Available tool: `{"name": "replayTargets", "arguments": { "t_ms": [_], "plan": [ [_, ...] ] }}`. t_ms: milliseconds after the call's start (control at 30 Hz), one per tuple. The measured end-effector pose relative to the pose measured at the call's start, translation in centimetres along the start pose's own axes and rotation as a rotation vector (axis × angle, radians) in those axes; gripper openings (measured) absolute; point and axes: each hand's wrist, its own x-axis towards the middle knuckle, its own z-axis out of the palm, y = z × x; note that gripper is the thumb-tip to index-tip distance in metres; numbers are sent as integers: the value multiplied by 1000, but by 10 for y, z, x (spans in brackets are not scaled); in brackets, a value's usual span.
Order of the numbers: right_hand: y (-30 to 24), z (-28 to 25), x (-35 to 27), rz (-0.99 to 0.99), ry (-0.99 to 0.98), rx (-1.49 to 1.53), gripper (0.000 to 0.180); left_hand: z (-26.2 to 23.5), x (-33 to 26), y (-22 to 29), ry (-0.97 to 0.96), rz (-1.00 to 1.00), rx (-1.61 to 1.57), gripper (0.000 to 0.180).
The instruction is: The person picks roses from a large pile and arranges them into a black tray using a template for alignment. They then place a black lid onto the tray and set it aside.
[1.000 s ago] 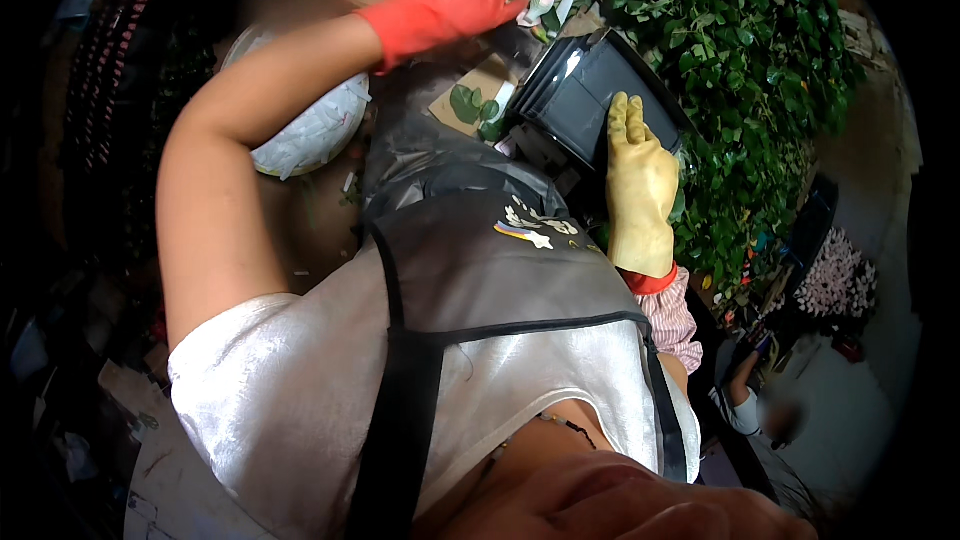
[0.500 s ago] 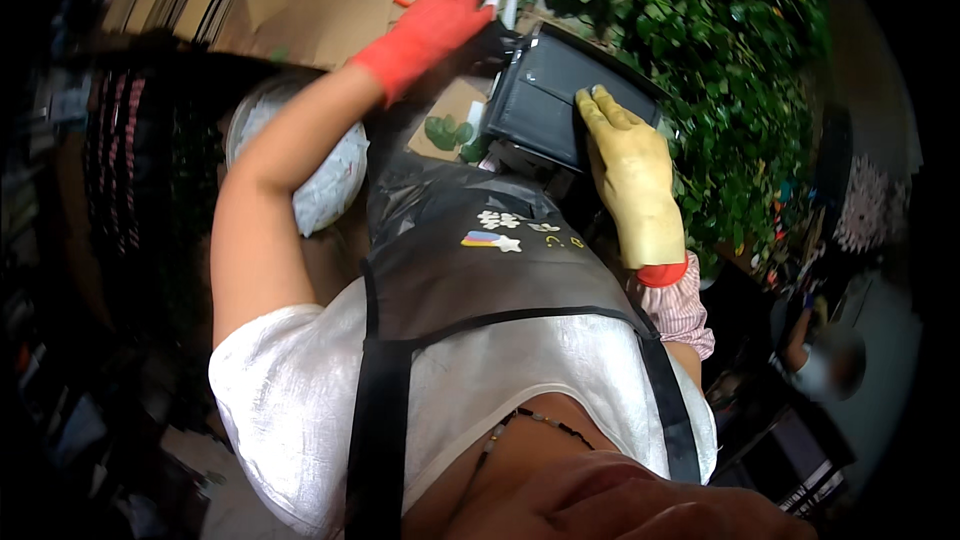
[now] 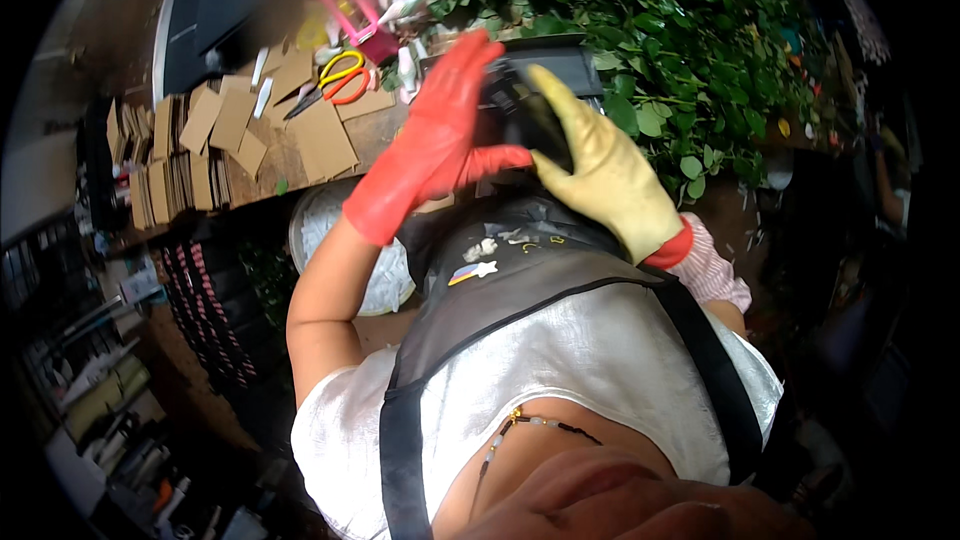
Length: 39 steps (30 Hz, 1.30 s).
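Note:
My left hand (image 3: 435, 135), in a red rubber glove, has its fingers stretched out and its thumb apart. Its palm faces a black, blurred object (image 3: 520, 105) whose kind I cannot make out; whether the palm touches it is unclear. From the other side, my right hand (image 3: 605, 160) in a yellow glove grips that object, fingers along its upper edge and thumb below. The thumbs of both gloves nearly meet. Behind the hands, a dark rectangular tray (image 3: 565, 65) lies at the table's edge, partly hidden by them.
Orange- and yellow-handled scissors (image 3: 335, 85) lie on brown cardboard pieces (image 3: 310, 140). A pink basket (image 3: 360, 15) stands beyond, beside wrapped pale buds (image 3: 400, 10). Green leafy stems (image 3: 680, 30) cover the right side. A tub with white material (image 3: 350, 245) stands below the table's left edge.
My left hand has come down from beside the pink basket toward my right hand. My right hand has turned inward, now gripping the black object. The view has shifted, showing more of the table's left.

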Motion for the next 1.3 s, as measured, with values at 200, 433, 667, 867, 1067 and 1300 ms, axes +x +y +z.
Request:
{"name": "replayTargets", "arguments": {
  "t_ms": [200, 433, 667, 867, 1067, 1300],
  "plan": [
    [80, 1, -37, 421, 232, -54, 76, 41, 32, -26, -291, 128, 187, 115],
    [114, -9, -38, 434, 301, 245, 67, 52, 19, -14, -417, 119, 405, 83],
    [40, -48, -41, 644, -338, -520, 71, 58, 14, -15, -448, 87, 446, 78],
    [56, -37, -54, 510, -187, -349, 66, 59, 13, -19, -430, 101, 441, 78],
    [64, -32, -51, 553, -182, -391, 61, 59, 10, -22, -343, 133, 288, 79],
    [13, -55, -56, 209, 58, -160, 71, 29, -23, 53, 50, -509, -1028, 92]
  ]
}}
